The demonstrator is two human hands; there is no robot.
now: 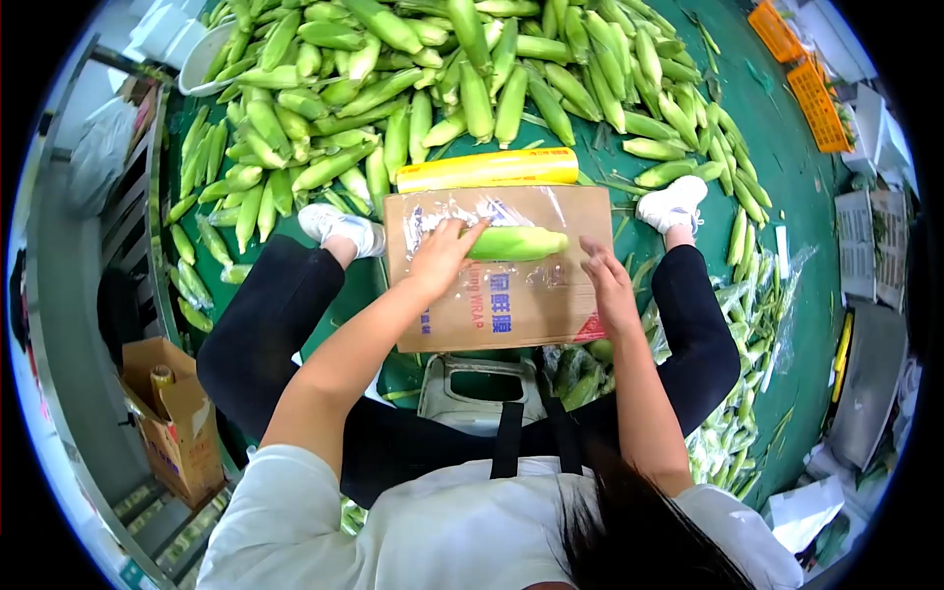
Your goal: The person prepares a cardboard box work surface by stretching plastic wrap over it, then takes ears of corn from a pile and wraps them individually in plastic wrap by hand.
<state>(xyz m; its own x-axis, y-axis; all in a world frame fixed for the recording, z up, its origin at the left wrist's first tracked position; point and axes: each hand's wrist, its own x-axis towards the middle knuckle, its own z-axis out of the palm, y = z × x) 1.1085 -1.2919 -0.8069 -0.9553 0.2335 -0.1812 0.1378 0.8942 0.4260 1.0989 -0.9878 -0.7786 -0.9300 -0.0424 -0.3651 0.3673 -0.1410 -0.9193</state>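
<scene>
A green ear of corn in its husk (516, 244) lies sideways over the cardboard box (541, 305) in front of me. My left hand (442, 258) is closed round the left end of this ear. Just beyond the ear's right tip is my right hand (608, 280), with its fingers apart and nothing in it. Clear plastic film (413, 221) covers part of the box top. Along the box's far edge rests a yellow roll (487, 170) of wrap.
A big heap of corn (393, 88) spreads over the green floor ahead. Wrapped ears (728, 433) lie at the right. Orange crates (818, 103) stand at the far right, an open carton (182, 433) at the left, and a grey stool (482, 388) is below the box.
</scene>
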